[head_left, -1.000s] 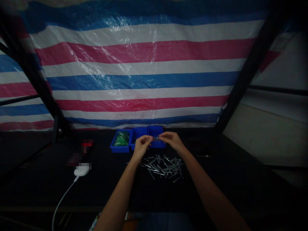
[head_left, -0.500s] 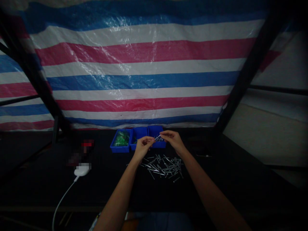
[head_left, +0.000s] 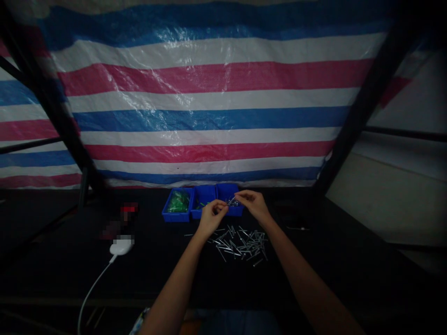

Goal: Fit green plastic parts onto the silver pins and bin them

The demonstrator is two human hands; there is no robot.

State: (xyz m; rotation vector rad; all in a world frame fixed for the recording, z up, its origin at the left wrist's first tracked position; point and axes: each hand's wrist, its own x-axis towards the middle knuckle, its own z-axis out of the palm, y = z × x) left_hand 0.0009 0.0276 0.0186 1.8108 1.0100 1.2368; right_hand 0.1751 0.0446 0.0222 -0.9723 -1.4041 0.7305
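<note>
A thin metal rod point(head_left: 231, 201) spans the gap between my two hands, in front of the right blue bin point(head_left: 235, 211). My left hand point(head_left: 212, 216) pinches its lower left end; my right hand point(head_left: 254, 203) pinches the upper right end. Small shiny parts lie in that bin. The middle blue bin point(head_left: 205, 190) holds a few green pieces and is partly hidden by my left hand. Just left of it, the left blue bin point(head_left: 176, 217) holds a clear bag of green pieces point(head_left: 179, 202). Below my hands, a loose pile of metal rods point(head_left: 240, 244) lies on the black table.
On the left of the table point(head_left: 157, 265) lie a white device point(head_left: 120, 247) with a cable and a blurred red object point(head_left: 129, 209). A striped sheet point(head_left: 209, 116) hangs behind, between dark frame posts.
My left hand has moved slightly to the right, closer to my right hand. The view has shifted a little. Both hands keep their pinch on the rod.
</note>
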